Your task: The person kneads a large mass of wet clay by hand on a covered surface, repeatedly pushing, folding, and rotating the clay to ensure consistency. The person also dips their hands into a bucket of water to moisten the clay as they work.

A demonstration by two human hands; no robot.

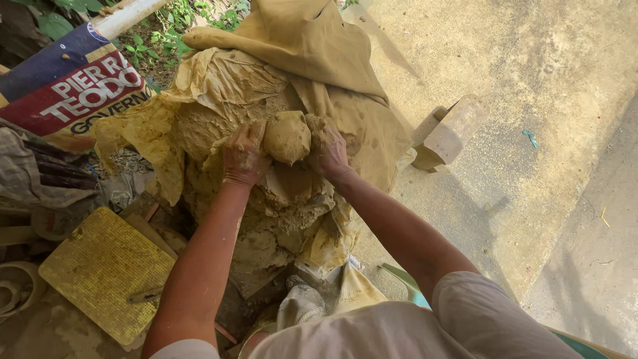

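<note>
Clay lump (287, 137), tan, rounded & wet, gripped betw. left hand (242, 156) & right hand (327, 147) atop clay heap (279, 206).

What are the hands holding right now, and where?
A clay lump, gripped between the left hand and right hand at its opposite sides, above the clay pile.

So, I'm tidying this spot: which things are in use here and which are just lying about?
In use:
left hand
right hand
clay lump
clay pile
muddy cloth

Lying about:
yellow board
clay block
printed banner
</note>
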